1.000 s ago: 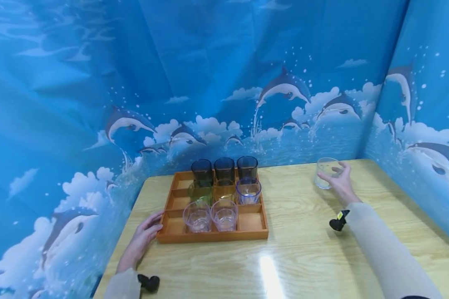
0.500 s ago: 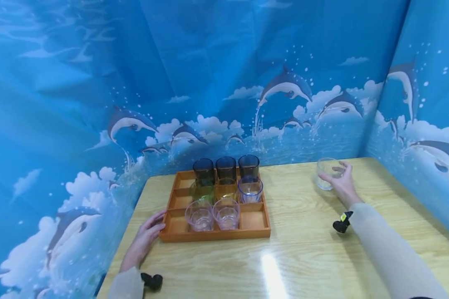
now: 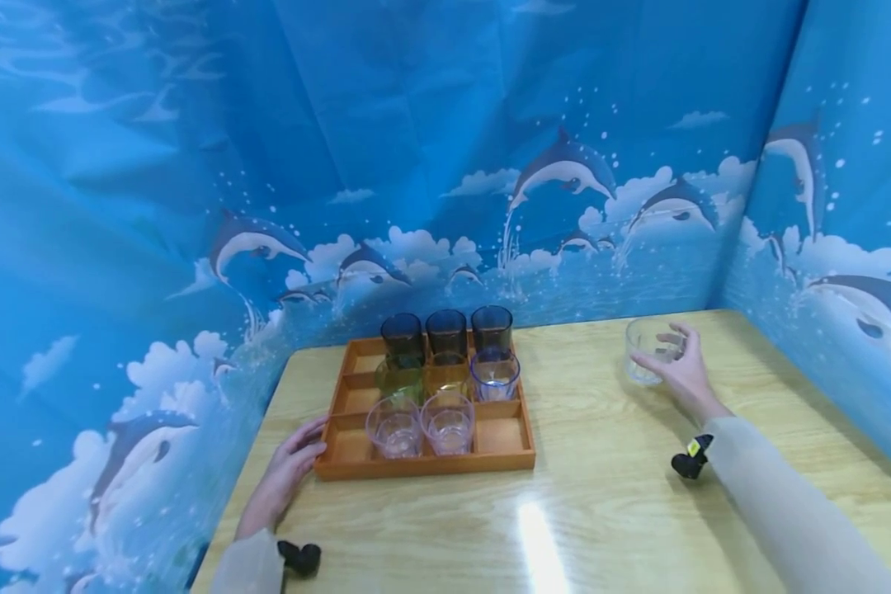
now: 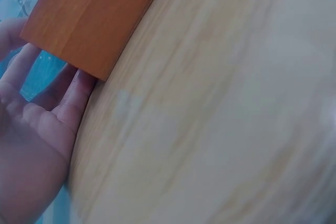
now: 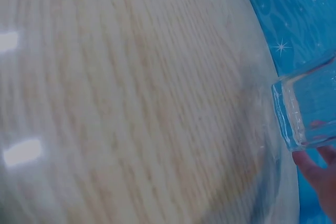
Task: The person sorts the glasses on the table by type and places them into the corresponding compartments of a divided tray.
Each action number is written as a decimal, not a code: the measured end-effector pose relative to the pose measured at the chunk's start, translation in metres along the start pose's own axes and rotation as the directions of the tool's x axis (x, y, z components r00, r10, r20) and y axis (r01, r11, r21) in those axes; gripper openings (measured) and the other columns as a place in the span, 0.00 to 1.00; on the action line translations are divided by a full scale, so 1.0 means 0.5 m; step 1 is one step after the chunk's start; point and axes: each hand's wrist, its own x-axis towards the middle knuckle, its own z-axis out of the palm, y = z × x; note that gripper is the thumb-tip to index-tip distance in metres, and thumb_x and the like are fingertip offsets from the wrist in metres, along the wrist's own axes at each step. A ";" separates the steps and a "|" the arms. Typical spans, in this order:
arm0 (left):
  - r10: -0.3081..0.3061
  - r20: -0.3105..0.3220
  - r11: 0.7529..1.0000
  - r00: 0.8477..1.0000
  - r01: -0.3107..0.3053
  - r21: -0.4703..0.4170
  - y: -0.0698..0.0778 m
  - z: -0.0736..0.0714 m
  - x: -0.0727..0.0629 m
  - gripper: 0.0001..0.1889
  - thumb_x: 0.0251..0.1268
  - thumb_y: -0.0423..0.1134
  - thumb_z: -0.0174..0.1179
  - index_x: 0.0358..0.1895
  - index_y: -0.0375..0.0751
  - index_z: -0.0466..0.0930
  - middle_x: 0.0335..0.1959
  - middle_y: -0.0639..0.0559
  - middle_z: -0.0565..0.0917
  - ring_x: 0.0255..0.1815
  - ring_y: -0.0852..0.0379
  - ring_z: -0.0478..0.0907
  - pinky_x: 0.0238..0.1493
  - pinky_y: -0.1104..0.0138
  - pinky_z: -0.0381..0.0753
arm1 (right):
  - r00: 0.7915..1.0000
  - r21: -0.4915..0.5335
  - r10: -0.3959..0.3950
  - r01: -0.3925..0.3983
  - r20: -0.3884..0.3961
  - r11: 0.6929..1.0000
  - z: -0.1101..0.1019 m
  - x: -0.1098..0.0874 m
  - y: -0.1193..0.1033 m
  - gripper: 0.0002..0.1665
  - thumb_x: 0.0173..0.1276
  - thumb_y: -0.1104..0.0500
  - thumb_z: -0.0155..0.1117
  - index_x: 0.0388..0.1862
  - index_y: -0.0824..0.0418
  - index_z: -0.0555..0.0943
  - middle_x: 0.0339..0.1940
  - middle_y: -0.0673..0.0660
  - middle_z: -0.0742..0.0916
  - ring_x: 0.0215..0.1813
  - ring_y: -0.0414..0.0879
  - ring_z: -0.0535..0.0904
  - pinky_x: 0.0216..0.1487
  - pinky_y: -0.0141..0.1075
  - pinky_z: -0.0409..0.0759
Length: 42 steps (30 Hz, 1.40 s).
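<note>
At the far right of the table in the head view, my right hand [image 3: 685,370] grips a clear drinking glass [image 3: 638,353], thumb on the near side and fingers round the other. The right wrist view catches this glass [image 5: 310,106] at its right edge, with fingertips [image 5: 310,169] against it; whether its base touches the table cannot be told. My left hand [image 3: 285,474] rests against the left side of a brown wooden compartment tray [image 3: 423,471], its fingers lightly bent. Close up in the left wrist view, its fingers lie along the tray's corner [image 4: 86,30].
Upright in the tray stand dark glasses [image 3: 446,332] at the back, green [image 3: 398,381], amber [image 3: 445,379] and blue-rimmed [image 3: 494,379] glasses in the middle, and two pale pink glasses [image 3: 448,429] in front. The front right compartment [image 3: 500,433] shows bare wood. A dolphin-print curtain [image 3: 431,165] encloses the table.
My right hand and the clear glass have shifted slightly toward me, and the right wrist has moved right and nearer. The left hand stays at the tray, which holds the same glasses.
</note>
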 end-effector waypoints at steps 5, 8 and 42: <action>0.005 0.007 1.000 1.000 -0.005 0.013 0.004 -0.001 0.001 0.32 0.64 0.41 0.56 0.71 0.47 0.57 0.72 0.46 0.54 0.70 0.48 0.49 0.67 0.51 0.52 | 1.000 0.000 -0.010 0.010 0.028 1.000 -0.004 -0.010 -0.021 0.57 0.57 0.46 0.69 0.73 0.54 0.42 0.66 0.63 0.66 0.62 0.59 0.62 0.57 0.52 0.63; 0.008 0.005 1.000 1.000 -0.008 0.012 0.000 -0.003 -0.002 0.32 0.63 0.41 0.56 0.70 0.46 0.57 0.72 0.45 0.54 0.70 0.48 0.49 0.67 0.51 0.52 | 0.998 0.004 -0.040 0.040 0.039 0.999 0.002 -0.024 -0.027 0.55 0.58 0.48 0.68 0.73 0.55 0.43 0.66 0.64 0.66 0.61 0.59 0.63 0.56 0.50 0.63; 0.017 -0.003 1.000 1.000 -0.017 0.002 -0.006 0.001 0.002 0.33 0.63 0.41 0.57 0.71 0.45 0.57 0.70 0.44 0.56 0.68 0.49 0.53 0.66 0.54 0.54 | 0.958 0.285 -0.285 0.261 0.044 0.922 0.064 -0.120 -0.107 0.47 0.52 0.73 0.69 0.67 0.66 0.53 0.55 0.65 0.72 0.51 0.52 0.74 0.45 0.26 0.76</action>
